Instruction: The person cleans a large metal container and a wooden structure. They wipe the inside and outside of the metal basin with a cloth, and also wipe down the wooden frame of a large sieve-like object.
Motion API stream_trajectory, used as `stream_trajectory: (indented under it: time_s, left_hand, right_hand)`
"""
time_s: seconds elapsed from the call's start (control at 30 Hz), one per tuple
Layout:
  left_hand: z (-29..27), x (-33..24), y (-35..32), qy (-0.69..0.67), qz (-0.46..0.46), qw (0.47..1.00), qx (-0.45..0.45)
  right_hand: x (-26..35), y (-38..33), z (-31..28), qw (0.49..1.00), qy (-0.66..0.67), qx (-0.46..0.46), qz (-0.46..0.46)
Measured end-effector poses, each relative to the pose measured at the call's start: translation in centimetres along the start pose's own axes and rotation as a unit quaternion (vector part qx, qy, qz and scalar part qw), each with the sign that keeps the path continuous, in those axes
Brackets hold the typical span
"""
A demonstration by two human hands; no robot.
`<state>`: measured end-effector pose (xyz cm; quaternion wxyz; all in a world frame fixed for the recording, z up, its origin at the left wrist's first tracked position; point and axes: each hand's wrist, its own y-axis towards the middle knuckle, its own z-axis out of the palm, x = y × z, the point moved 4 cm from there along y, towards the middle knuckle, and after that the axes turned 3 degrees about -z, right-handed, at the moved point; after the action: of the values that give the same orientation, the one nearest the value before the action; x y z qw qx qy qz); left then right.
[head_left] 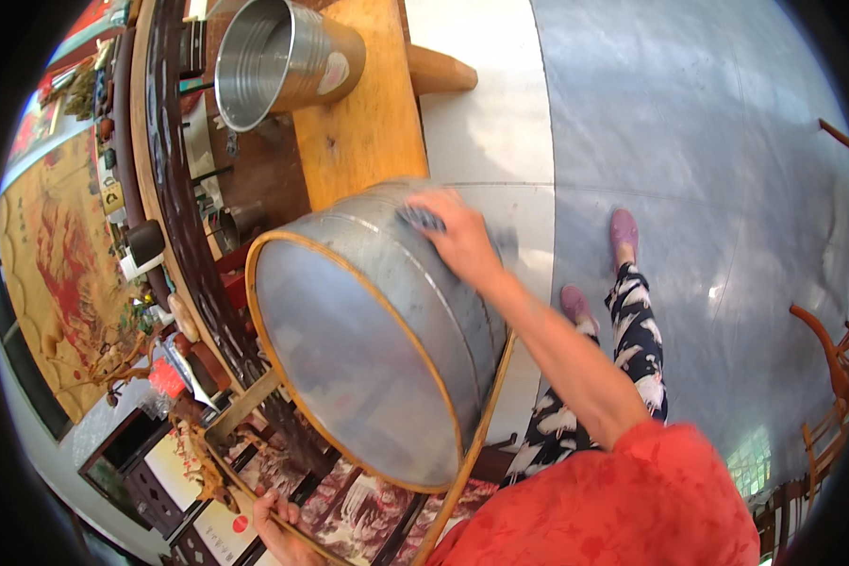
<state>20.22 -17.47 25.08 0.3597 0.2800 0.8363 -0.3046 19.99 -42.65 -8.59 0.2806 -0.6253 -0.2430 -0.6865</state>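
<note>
A large grey metal drum (349,349) with an orange-yellow rim lies tilted on its side in the middle, its round end facing left. My right hand (457,236) is closed around a small dark ridged object (423,219), pressed to the drum's curved side. What kind of object it is, I cannot make out. Low on the left, my left hand (278,524) curls its fingers over a thin wooden rail (245,486) that runs below the drum. Part of that hand's grip is hidden.
A ribbed metal bucket (321,71) lies on its side on a yellow wooden bench (358,151) beyond the drum. Along the left stands a long dark table (170,141) crowded with small objects. Wooden chairs (825,358) stand at the right edge.
</note>
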Motion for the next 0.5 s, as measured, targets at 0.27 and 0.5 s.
stream_trajectory:
  time_s: [0.27,0.5]
  left_hand:
    - [-0.1,0.2,0.8,0.001,-0.009,1.000,0.002]
    - [0.6,0.4,0.1,-0.002,-0.001,1.000,0.006]
  right_hand:
    - [0.7,-1.9,1.3,0.999,-0.004,0.004,0.034]
    - [3.2,-8.7,-0.7,0.996,0.061,-0.025,0.058]
